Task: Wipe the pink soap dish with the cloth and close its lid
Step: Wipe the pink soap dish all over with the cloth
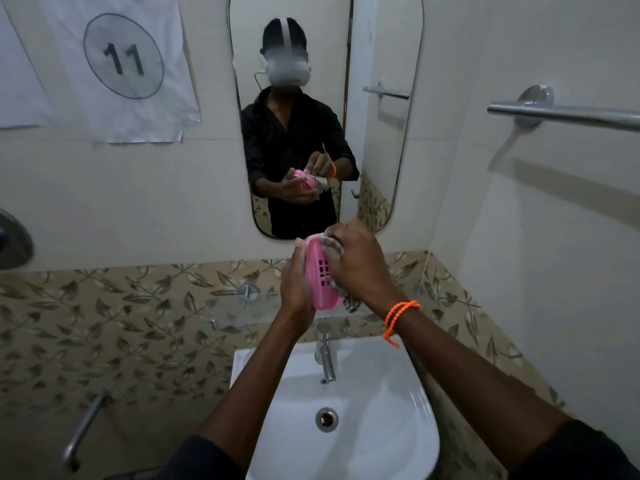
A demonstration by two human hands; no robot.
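Right now the pink soap dish [320,273] is held up in the air above the white sink [391,403], in front of the mirror [377,140], with its long axis running near upright and its slotted face turned toward the camera. The left hand [298,282] cradles it from the left, fingers curled around its back and left edge so that they are clamped on the dish. The right hand [360,268] comes at it from the right, fingers bunched tight on the grey cloth [332,245], which is pressed against the dish's upper right side; more cloth hangs out below that hand near the dish's lower end. So the dish lies just left of the wiping fingers, touching the cloth, and a stroke would probably have to run down along that upright length. Wiping looks to be the step in hand. Whether a lid is attached or where it sits cannot be told from this angle, so closing it seems not yet done. An orange bead bracelet [401,315] circles the right wrist.
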